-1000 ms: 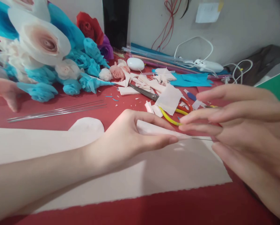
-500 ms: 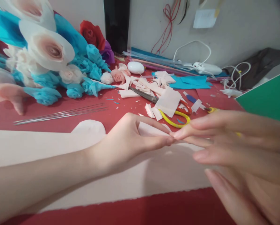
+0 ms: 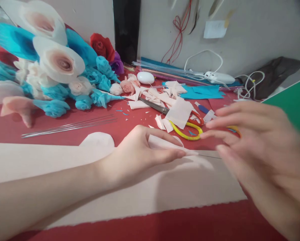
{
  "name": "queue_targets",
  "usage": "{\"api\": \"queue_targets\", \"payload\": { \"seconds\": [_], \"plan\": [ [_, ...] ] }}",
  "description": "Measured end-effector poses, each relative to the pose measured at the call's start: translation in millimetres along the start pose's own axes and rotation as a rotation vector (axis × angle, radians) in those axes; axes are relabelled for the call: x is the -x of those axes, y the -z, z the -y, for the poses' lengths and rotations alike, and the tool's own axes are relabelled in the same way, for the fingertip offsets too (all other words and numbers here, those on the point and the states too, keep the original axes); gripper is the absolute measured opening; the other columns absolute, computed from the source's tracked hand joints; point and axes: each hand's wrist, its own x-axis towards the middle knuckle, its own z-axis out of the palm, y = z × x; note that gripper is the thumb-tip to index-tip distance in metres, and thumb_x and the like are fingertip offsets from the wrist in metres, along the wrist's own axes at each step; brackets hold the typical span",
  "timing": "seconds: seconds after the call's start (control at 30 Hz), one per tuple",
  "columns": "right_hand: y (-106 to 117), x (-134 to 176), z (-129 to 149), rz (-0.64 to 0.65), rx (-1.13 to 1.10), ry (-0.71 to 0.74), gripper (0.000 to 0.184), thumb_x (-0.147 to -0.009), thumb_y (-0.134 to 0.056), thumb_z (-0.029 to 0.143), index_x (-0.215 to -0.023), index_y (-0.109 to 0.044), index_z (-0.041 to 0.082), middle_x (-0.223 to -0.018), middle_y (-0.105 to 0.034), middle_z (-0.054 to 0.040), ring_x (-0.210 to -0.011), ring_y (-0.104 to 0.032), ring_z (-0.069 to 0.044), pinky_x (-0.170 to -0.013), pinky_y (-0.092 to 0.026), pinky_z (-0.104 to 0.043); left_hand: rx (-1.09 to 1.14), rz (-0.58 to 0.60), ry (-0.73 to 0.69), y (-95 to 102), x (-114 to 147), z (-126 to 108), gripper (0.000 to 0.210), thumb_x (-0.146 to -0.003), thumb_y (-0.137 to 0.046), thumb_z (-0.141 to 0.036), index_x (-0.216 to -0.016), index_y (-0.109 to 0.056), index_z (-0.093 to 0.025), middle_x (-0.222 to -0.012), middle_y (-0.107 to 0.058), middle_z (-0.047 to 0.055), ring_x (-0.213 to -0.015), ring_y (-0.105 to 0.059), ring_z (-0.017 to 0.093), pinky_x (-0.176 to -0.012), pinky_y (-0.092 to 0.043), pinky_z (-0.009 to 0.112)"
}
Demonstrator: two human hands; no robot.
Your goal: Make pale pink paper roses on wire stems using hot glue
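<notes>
My left hand (image 3: 139,154) is closed, pinching a piece of pale crepe paper (image 3: 192,153) between thumb and fingers. The paper narrows to a tip at the right, and a thin dark wire (image 3: 210,156) sticks out of it. My right hand (image 3: 260,150) hovers at the wire's far end, fingers apart and a little blurred, with no hold on the paper. Whether it touches the wire is hidden. Underneath lies a wide pale paper sheet (image 3: 202,187). A rounded pale paper piece (image 3: 98,140) rests behind my left wrist.
Scissors (image 3: 185,132) with yellow and red handles lie among pale paper scraps (image 3: 180,112). Several thin wires (image 3: 69,126) lie at the left, before a heap of paper flowers (image 3: 62,63). A white power strip (image 3: 219,78) and a green board (image 3: 290,100) are at the right.
My right hand has drawn back from the paper's tip, and its fingers have spread. The wire now shows between the hands. My left hand keeps its pinch.
</notes>
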Motion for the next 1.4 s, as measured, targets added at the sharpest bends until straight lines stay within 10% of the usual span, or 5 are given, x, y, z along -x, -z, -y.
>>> {"api": "queue_targets", "payload": {
  "seconds": [0.53, 0.83, 1.13, 1.4],
  "plan": [
    [-3.6, -5.2, 2.2, 0.140, 0.224, 0.381, 0.018, -0.082, -0.055, 0.006, -0.094, -0.068, 0.008, -0.107, -0.060, -0.0118, -0.097, -0.049, -0.026, -0.085, -0.038, -0.043, 0.089, -0.001, -0.046, -1.4, -1.3, 4.0, 0.007, -0.073, -0.070, -0.028, -0.075, -0.075, -0.025, -0.074, -0.076, -0.008, -0.076, -0.071, 0.012, -0.059, -0.049, 0.007],
    [1.0, -9.2, -2.7, 0.060, -0.098, -0.050, 0.013, -0.085, -0.054, 0.019, -0.087, -0.067, 0.022, -0.102, -0.060, 0.0003, -0.094, -0.058, -0.012, -0.082, -0.046, -0.019, 0.013, -0.001, -0.007, 1.8, 0.2, -3.1, 0.006, -0.071, -0.072, -0.029, -0.074, -0.075, -0.026, -0.073, -0.076, -0.009, -0.071, -0.069, 0.009, -0.058, -0.047, 0.007],
    [1.4, -11.7, -6.6, -0.001, -0.207, -0.187, 0.016, -0.077, -0.069, 0.021, -0.065, -0.060, 0.023, -0.072, -0.062, 0.0071, -0.071, -0.057, -0.010, -0.073, -0.046, -0.020, -0.029, 0.020, 0.149, 1.1, 0.7, -12.1, 0.009, -0.068, -0.073, -0.032, -0.071, -0.075, -0.024, -0.072, -0.074, -0.007, -0.072, -0.067, 0.012, -0.059, -0.047, 0.012],
    [8.9, -18.7, -30.4, 0.053, -0.336, -0.436, 0.009, -0.082, -0.064, 0.036, -0.083, -0.073, 0.034, -0.094, -0.069, 0.0086, -0.084, -0.064, -0.012, -0.072, -0.049, -0.019, -0.160, 0.000, 0.189, -0.3, 2.5, -14.8, 0.016, -0.065, -0.070, -0.039, -0.074, -0.075, -0.027, -0.082, -0.074, -0.006, -0.075, -0.066, 0.016, -0.067, -0.049, 0.019]
  ]
}}
